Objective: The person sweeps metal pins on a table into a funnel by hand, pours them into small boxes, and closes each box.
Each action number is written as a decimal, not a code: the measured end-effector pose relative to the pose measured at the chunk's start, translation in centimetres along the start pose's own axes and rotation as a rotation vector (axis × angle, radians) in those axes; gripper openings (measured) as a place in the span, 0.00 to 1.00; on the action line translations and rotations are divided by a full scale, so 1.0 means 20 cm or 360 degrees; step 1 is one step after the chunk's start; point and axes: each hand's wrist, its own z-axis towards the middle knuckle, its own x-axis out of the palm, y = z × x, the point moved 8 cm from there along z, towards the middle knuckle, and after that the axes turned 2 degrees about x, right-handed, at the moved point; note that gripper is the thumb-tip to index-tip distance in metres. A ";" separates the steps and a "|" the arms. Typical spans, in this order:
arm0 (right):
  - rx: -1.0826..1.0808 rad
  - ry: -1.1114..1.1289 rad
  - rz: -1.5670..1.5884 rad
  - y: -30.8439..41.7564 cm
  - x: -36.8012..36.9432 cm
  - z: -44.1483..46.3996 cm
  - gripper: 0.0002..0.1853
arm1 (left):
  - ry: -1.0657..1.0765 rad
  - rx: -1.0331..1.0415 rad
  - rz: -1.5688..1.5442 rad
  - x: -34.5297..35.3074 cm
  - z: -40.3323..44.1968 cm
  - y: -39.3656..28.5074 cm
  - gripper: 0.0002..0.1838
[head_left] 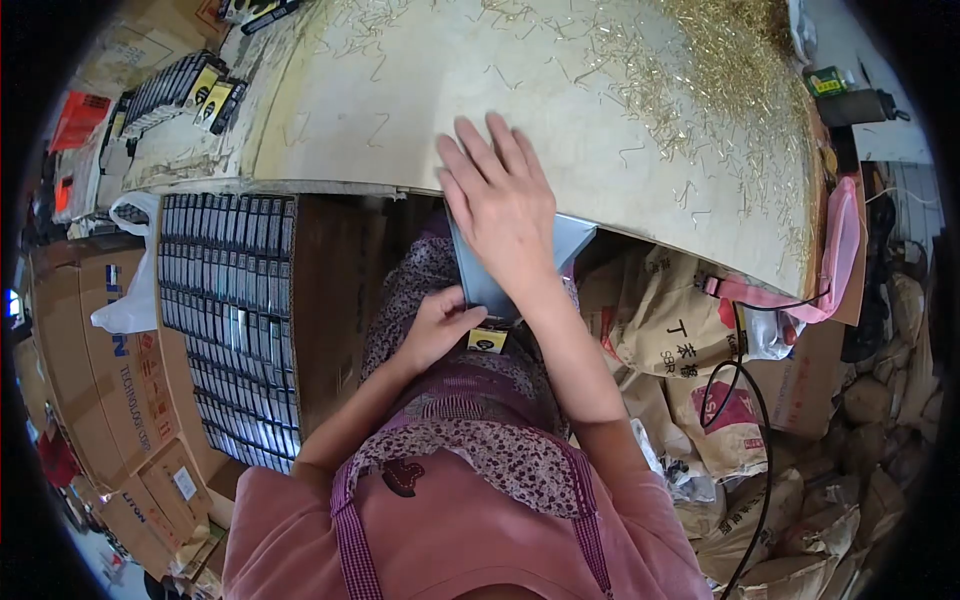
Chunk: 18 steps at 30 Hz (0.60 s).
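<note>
My right hand point(503, 205) lies palm down with fingers stretched and slightly apart, over the table's front edge and the top of a grey metal chute point(570, 240). Nothing shows in its grip, though the palm is hidden. The chute slopes from the table edge down toward my lap. At its lower end my left hand point(440, 328) is closed, its thumb against a small black-and-yellow box point(487, 340) under the chute's mouth. Its other fingers are partly hidden behind the chute. Thin bent gold wire pieces point(640, 90) are scattered over the pale tabletop point(330, 90).
A dense heap of gold wires point(745, 45) covers the table's right side. Small black-and-yellow boxes point(215, 100) stand at the left. Below, a carton point(340, 290) holds stacked rows of dark boxes point(235, 290). Paper sacks point(675, 320) and a looped black cable point(765, 430) lie right.
</note>
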 end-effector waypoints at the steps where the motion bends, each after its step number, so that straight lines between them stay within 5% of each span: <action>1: -0.0065 -0.0002 0.0109 -0.01 -0.01 -0.03 0.16 | 0.0029 0.0014 0.0059 0.01 0.01 -0.01 0.11; 5: -0.0212 -0.0026 0.0273 -0.01 -0.10 -0.27 0.12 | 0.0185 0.0049 -0.0067 0.03 -0.01 -0.03 0.15; 10: 0.0192 -0.0395 0.0399 -0.12 -0.27 -0.52 0.10 | 0.0307 0.0015 -0.0105 0.06 -0.03 -0.07 0.20; 12: 0.0608 -0.0090 0.0483 -0.21 -0.17 -0.60 0.09 | 0.0337 -0.0015 0.0025 0.07 -0.02 -0.07 0.21; 18: 0.0484 0.0542 0.0671 -0.16 -0.05 -0.70 0.08 | 0.0267 -0.0045 -0.0114 0.10 -0.02 -0.06 0.20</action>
